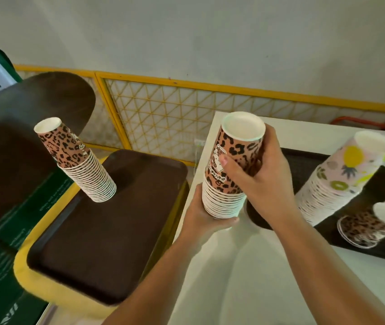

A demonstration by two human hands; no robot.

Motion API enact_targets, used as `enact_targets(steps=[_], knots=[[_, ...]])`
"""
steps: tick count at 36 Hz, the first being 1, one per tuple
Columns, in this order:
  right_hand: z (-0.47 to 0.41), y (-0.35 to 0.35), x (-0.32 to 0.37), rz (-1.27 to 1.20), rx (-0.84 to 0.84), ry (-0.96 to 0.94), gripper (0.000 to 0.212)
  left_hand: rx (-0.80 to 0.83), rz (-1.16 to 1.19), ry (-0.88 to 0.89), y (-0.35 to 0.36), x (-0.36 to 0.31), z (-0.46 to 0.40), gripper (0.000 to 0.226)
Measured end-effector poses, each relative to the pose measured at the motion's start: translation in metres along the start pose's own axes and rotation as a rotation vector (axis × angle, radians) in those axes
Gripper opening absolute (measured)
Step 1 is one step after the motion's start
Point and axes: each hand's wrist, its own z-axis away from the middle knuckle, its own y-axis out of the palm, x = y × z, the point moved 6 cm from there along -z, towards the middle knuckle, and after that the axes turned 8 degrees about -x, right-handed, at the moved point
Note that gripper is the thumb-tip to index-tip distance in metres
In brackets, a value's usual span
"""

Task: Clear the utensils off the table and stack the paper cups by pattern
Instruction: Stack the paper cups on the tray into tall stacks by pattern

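Where the white table [245,266] fills the near foreground, the person holds an upside-down stack of leopard-print cups [231,174] above its left edge. The left hand [204,215] cups the bottom rims, and the right hand [260,174] wraps the top cup. To the left, a brown tray [107,242] on a yellow seat bears a second leopard stack [76,160]. On the right, a dark tray [355,245] carries a fruit-print stack [341,179] and a few more leopard cups [360,227]. Beyond stand a yellow lattice fence [186,113] and a pale wall [210,36].
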Motion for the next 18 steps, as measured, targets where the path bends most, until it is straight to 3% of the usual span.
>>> enact_targets(steps=[18], knots=[[0.042,-0.153,-0.047,0.099,-0.114,0.147,0.058,0.276,-0.101,-0.07,0.151,0.018,0.06,0.105]])
